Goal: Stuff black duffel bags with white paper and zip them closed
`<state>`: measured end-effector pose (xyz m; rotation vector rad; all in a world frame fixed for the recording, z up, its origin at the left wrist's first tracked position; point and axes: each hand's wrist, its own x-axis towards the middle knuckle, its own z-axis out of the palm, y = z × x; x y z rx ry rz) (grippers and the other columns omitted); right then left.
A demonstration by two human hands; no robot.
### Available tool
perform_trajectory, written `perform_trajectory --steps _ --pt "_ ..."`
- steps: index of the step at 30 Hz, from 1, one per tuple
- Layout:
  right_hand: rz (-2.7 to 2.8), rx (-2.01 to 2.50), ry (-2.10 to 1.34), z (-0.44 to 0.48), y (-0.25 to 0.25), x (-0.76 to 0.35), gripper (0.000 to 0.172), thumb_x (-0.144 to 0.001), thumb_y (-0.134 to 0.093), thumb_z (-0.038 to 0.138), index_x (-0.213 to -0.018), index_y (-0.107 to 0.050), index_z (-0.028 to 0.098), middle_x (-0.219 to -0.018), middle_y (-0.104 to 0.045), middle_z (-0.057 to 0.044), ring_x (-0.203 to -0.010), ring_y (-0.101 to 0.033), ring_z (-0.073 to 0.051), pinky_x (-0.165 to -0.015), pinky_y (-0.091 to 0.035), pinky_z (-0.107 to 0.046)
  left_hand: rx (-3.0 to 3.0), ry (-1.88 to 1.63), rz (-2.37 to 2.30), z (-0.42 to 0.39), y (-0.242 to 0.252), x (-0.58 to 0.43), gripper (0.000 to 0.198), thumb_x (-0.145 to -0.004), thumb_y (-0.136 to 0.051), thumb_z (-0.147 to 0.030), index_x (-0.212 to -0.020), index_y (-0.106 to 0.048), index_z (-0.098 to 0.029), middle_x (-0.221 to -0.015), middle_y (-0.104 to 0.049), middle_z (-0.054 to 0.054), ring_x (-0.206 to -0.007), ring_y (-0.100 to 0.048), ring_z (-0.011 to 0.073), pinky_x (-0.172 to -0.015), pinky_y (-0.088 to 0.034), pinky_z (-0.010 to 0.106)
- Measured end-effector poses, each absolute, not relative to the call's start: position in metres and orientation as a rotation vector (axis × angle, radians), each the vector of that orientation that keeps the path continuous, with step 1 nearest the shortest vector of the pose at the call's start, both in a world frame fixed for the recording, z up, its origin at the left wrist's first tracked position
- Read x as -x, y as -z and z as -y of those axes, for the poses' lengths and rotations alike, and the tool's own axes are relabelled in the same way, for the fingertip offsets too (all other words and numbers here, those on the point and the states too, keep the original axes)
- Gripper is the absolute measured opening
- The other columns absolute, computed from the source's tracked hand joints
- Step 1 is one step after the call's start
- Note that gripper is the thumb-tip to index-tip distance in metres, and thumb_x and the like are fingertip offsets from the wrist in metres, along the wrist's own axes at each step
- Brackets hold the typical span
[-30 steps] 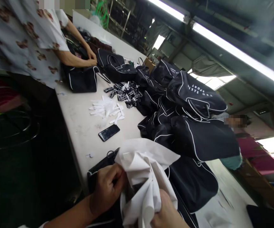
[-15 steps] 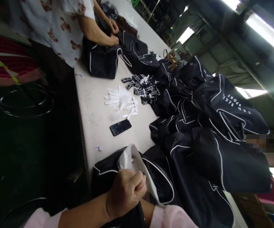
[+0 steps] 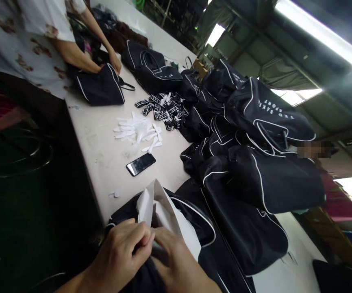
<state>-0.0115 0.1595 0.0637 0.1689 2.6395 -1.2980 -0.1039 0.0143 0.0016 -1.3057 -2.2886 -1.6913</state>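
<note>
Two bare hands meet at the lower middle of the frame, just in front of a stiff white sheet that stands up, folded, over a black bag. The left hand has its fingers curled in; the right hand bends its fingers towards it, their tips nearly meeting. Whether either grips the sheet's near edge or the bag's rim cannot be told, since the knuckles hide the contact.

To work the sheet well here, I would let one hand steady the bag's opening while the other guides the sheet, pressing from the fold rather than pulling on the free corners, which look likely to crease or snag. Both sides should go down evenly, so the tall peak does not lean over the white piping.

The phone and the white strips, on the table left of centre, sit clear of the sheet; the heaped bags on the right are closer, so elbow room is better sought leftwards.
</note>
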Motion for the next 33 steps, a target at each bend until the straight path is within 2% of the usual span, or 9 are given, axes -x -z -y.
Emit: perform_trajectory --steps 2,4,9,13,16,20,25,29,33 --pt "-3.009 -0.250 1.286 -0.169 -0.088 0.003 0.034 -0.089 -0.059 0.011 -0.119 -0.062 0.025 -0.108 -0.067 -0.004 -0.100 -0.064 -0.015 -0.090 -0.053 -0.025 1.324 1.666 2.307 -0.016 -0.002 0.102 0.025 -0.093 -0.052 -0.006 -0.074 -0.040 -0.020 -0.064 -0.047 -0.004 -0.060 -0.048 0.0090 -0.061 -0.036 0.024" --pt "-3.353 -0.455 0.959 -0.180 -0.095 0.003 0.037 -0.089 -0.063 0.016 -0.126 -0.060 0.024 -0.117 -0.064 -0.007 -0.110 -0.060 -0.019 -0.096 -0.052 -0.033 1.341 1.626 2.292 -0.020 -0.002 0.099 0.026 -0.093 -0.053 -0.007 -0.074 -0.041 -0.020 -0.064 -0.047 -0.004 -0.059 -0.047 0.0093 -0.061 -0.036 0.025" --pt "-2.977 -0.571 0.499 -0.181 -0.047 0.026 0.098 -0.068 -0.085 0.043 -0.146 -0.040 0.004 -0.124 -0.061 -0.020 -0.112 -0.057 -0.036 -0.099 -0.050 -0.052 1.347 1.600 2.249 -0.016 -0.006 0.092 0.023 -0.094 -0.054 -0.011 -0.075 -0.043 -0.020 -0.064 -0.046 -0.005 -0.057 -0.050 0.0078 -0.063 -0.040 0.021" --pt "-2.791 -0.293 0.375 -0.142 -0.014 0.020 0.070 -0.088 -0.057 0.019 -0.152 -0.030 0.006 -0.117 -0.062 -0.019 -0.101 -0.063 -0.032 -0.083 -0.057 -0.045 1.127 1.658 2.459 0.000 -0.005 0.098 0.010 -0.095 -0.055 -0.031 -0.091 -0.052 -0.022 -0.065 -0.062 -0.006 -0.056 -0.064 0.0084 -0.057 -0.046 0.015" --pt "-2.755 -0.111 0.405 -0.124 -0.016 -0.004 0.058 -0.094 -0.046 0.022 -0.150 -0.034 0.016 -0.109 -0.064 -0.013 -0.090 -0.066 -0.029 -0.071 -0.055 -0.040 0.702 1.501 2.661 0.003 0.000 0.121 0.021 -0.091 -0.058 -0.041 -0.100 -0.053 -0.023 -0.063 -0.064 -0.005 -0.055 -0.065 0.0137 -0.053 -0.045 0.020" --pt "-2.777 -0.075 0.546 -0.126 -0.026 -0.031 0.060 -0.089 -0.053 0.033 -0.146 -0.038 0.025 -0.109 -0.063 -0.008 -0.087 -0.065 -0.026 -0.071 -0.051 -0.035 1.071 0.995 2.781 -0.020 0.011 0.161 0.019 -0.087 -0.061 -0.033 -0.100 -0.054 -0.022 -0.092 -0.065 0.003 -0.079 -0.066 0.0185 -0.068 -0.050 0.026" --pt "-2.802 -0.132 0.637 -0.126 -0.026 -0.046 0.073 -0.079 -0.061 0.033 -0.148 -0.036 0.031 -0.106 -0.062 -0.004 -0.088 -0.062 -0.024 -0.071 -0.046 -0.032 1.847 0.304 2.628 -0.065 0.024 0.171 0.032 -0.078 -0.068 -0.012 -0.107 -0.059 -0.017 -0.097 -0.062 0.008 -0.090 -0.064 0.0261 -0.070 -0.050 0.032" --pt "-2.826 -0.195 0.664 -0.123 -0.029 -0.050 0.048 -0.089 -0.050 0.033 -0.136 -0.049 0.030 -0.100 -0.063 -0.004 -0.082 -0.060 -0.021 -0.068 -0.044 -0.031 2.061 0.208 2.345 -0.093 0.041 0.161 0.044 -0.088 -0.043 -0.001 -0.128 -0.058 -0.013 -0.105 -0.063 0.017 -0.101 -0.061 0.0327 -0.081 -0.048 0.045" --pt "-2.966 -0.345 0.778 -0.133 -0.037 -0.051 0.056 -0.072 -0.064 0.024 -0.127 -0.057 0.033 -0.123 -0.056 -0.005 -0.101 -0.057 -0.023 -0.082 -0.047 -0.032 2.188 0.295 2.127 -0.109 0.061 0.164 0.044 -0.088 -0.044 0.000 -0.125 -0.063 -0.014 -0.125 -0.061 0.020 -0.116 -0.056 0.0318 -0.093 -0.045 0.045"
